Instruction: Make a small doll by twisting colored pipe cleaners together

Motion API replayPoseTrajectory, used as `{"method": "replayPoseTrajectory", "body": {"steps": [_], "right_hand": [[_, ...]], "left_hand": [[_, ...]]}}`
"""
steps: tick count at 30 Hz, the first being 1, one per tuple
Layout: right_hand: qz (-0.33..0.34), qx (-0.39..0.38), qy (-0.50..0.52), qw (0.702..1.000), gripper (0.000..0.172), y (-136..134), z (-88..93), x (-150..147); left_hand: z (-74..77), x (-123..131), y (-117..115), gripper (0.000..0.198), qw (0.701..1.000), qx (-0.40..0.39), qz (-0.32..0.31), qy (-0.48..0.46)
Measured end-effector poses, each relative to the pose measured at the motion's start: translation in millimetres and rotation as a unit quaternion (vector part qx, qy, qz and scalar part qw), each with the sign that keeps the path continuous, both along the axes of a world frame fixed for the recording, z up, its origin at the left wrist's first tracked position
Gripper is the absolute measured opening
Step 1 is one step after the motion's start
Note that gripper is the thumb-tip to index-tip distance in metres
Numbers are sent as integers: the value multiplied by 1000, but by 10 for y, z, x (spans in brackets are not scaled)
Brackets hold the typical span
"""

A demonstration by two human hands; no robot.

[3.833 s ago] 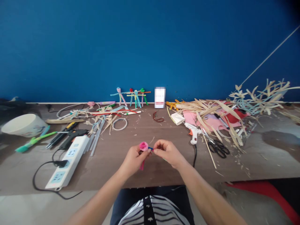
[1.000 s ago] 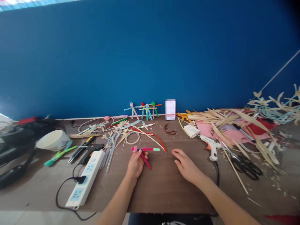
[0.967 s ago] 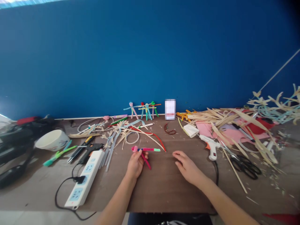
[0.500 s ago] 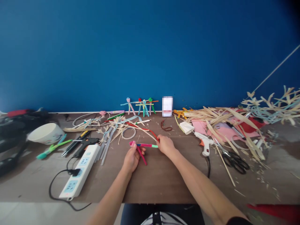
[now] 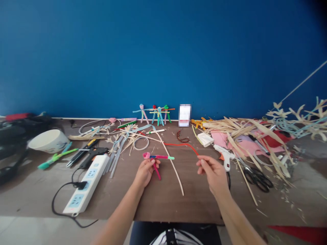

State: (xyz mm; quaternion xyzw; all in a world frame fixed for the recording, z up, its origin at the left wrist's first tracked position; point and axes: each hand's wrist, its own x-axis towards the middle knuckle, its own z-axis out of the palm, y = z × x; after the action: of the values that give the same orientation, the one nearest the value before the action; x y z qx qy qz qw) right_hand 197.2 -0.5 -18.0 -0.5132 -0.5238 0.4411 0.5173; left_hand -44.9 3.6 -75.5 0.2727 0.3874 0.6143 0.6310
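Note:
My left hand (image 5: 146, 173) pinches a pipe-cleaner figure (image 5: 159, 157), magenta with a pink curled head, a dark blue band and a mint-green tip. One magenta limb of it points down toward me. To the right, my right hand (image 5: 213, 172) has its thumb and fingers closed on the near end of a red pipe cleaner (image 5: 180, 144). Its other end runs left, past a pale strip (image 5: 176, 172) that lies on the table between my hands. Several finished-looking pipe-cleaner figures (image 5: 159, 116) stand against the blue wall.
Left are a white power strip (image 5: 88, 183), a black glue gun (image 5: 93, 157) and a white bowl (image 5: 48, 141). On the right lie a white glue gun (image 5: 226, 157), black scissors (image 5: 258, 177) and dried strips (image 5: 230, 126). A bead bracelet (image 5: 182, 140) lies near the upright screen (image 5: 185, 115).
My right hand has moved right and toward me, drawing the red pipe cleaner along. The pale strip now extends farther toward me. My left hand keeps its hold on the figure.

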Motion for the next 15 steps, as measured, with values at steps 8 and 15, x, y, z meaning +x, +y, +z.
{"method": "replayPoseTrajectory", "body": {"steps": [8, 15], "right_hand": [[37, 49, -24, 998, 27, -309, 83, 31], [46, 163, -70, 983, 33, -451, 122, -9]], "left_hand": [[179, 98, -74, 10, 1000, -6, -12, -21], [246, 551, -157, 19, 971, -118, -204, 35]]}}
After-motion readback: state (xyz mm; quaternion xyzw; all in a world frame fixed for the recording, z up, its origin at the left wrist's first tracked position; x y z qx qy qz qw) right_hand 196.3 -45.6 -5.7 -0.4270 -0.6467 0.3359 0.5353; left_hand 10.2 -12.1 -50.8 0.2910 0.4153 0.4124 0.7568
